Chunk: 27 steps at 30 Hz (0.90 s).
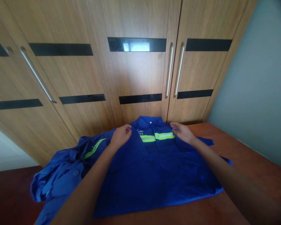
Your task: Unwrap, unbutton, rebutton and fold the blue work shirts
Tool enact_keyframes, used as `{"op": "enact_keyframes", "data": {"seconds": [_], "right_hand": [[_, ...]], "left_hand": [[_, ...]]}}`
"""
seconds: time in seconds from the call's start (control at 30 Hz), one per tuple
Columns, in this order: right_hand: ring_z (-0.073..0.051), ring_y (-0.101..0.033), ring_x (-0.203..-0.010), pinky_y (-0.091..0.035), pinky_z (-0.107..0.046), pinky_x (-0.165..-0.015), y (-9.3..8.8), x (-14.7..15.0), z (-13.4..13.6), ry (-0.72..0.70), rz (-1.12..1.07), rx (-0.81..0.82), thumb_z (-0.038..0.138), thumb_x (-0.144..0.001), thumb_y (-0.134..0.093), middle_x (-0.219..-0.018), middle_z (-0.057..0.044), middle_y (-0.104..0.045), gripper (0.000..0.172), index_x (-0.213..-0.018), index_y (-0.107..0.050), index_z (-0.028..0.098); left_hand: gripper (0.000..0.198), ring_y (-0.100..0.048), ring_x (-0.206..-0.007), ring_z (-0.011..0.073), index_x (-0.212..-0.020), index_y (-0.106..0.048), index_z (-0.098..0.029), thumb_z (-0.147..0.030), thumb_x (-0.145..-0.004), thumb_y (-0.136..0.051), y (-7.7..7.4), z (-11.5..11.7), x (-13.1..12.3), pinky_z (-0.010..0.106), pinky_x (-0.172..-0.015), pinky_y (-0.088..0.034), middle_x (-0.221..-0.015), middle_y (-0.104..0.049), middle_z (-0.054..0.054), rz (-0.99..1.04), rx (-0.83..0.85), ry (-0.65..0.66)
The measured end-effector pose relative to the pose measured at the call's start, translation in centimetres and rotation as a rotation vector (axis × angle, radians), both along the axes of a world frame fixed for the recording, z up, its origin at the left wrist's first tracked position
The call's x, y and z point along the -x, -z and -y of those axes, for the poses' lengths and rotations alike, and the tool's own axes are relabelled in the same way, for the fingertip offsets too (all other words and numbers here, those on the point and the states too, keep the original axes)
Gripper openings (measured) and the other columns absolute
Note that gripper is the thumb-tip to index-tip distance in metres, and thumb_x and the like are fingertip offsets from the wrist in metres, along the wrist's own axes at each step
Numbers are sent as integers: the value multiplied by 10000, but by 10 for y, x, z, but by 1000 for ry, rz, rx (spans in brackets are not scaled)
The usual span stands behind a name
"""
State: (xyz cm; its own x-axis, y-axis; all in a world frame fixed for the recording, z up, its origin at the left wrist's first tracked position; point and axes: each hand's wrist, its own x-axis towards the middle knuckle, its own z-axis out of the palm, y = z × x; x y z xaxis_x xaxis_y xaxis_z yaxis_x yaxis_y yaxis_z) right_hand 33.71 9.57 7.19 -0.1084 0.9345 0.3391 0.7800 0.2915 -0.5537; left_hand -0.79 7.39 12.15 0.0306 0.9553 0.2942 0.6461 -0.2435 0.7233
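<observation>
A blue work jacket (154,172) lies spread with its front up, collar towards the wardrobe. Yellow-green reflective bands (164,136) cross its chest, and a small pale emblem sits beside them. Over the shoulder on the left is my left hand (121,136), its fingers loosely bent with a gap to the thumb. My right hand (182,132) is at the opposite shoulder, fingers slightly curved and apart from the thumb. No cloth shows gripped in either hand. Whether the fingertips touch the jacket is hard to tell.
Another crumpled blue garment (67,175) with a reflective strip lies left of the jacket, partly behind my left forearm. A wooden wardrobe (140,75) with metal handles (170,70) stands directly behind. The reddish-brown surface (253,165) reaches a pale wall (257,93) on the right.
</observation>
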Motion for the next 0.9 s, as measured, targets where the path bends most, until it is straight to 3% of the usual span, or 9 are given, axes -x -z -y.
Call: {"op": "enact_keyframes", "data": {"seconds": [0.13,0.23,0.3,0.47,0.6,0.7,0.77,0.83,0.9], "right_hand": [[-184,-651,-983,-484,-328,-926,35,10,28,-140,96,93,110,-758,-508,-1074,-56,-702,387,-1113,-649,176],[-230,-590,-1103,-424,-370,-996,49,10,41,-182,190,137,152,-708,-600,-1194,-92,-648,476,-1183,-618,167],[-252,-550,-1153,-394,-390,-1019,53,8,45,-187,252,153,148,-684,-614,-1232,-108,-618,526,-1209,-605,167],[-281,-470,-1195,-393,-406,-991,50,1,51,-128,460,124,36,-653,-544,-1276,-135,-538,587,-1218,-596,189],[-322,-429,-1185,-459,-406,-884,44,-10,53,135,642,19,11,-659,-542,-1311,-180,-451,711,-1337,-476,212],[-340,-465,-1147,-479,-431,-837,42,-28,47,346,488,48,25,-631,-578,-1255,-193,-485,743,-1338,-470,223],[-348,-539,-1065,-482,-464,-816,40,-46,39,450,298,113,57,-605,-610,-1121,-185,-574,586,-1173,-611,201],[-335,-618,-913,-493,-471,-779,36,-66,28,505,153,170,98,-571,-646,-889,-147,-644,341,-897,-703,183],[-319,-650,-795,-503,-461,-738,28,-89,18,538,63,164,137,-549,-666,-703,-106,-642,184,-724,-698,183]], "left_hand": [[239,-611,-986,245,-973,-674,-215,-302,-752,-702,33,23,-2,370,-923,-455,-1042,-662,71,-216,46,182],[372,-569,-1077,288,-1102,-647,-237,-346,-746,-673,55,45,-3,396,-951,-418,-1129,-638,89,-554,6,336],[408,-553,-1090,298,-1169,-608,-240,-334,-773,-632,63,55,-4,416,-926,-425,-1175,-610,107,-725,-37,338],[247,-566,-1000,254,-1001,-638,-191,-153,-835,-459,61,63,-8,356,-801,-476,-1041,-609,124,-915,-74,244],[245,-605,-892,233,-952,-637,-175,-126,-830,-430,50,59,-9,328,-718,-493,-997,-605,121,-929,-26,131],[232,-619,-864,225,-948,-656,-191,-194,-829,-457,36,48,2,318,-713,-487,-1013,-602,106,-833,-57,31],[198,-622,-874,224,-902,-680,-222,-243,-793,-516,24,35,17,306,-744,-478,-979,-624,74,-616,-91,-58],[147,-629,-829,224,-829,-696,-226,-252,-732,-590,10,18,37,295,-752,-471,-827,-652,43,-231,-73,-147],[118,-629,-712,215,-772,-691,-186,-220,-664,-655,-3,0,60,281,-685,-476,-619,-617,17,280,22,-235]]}}
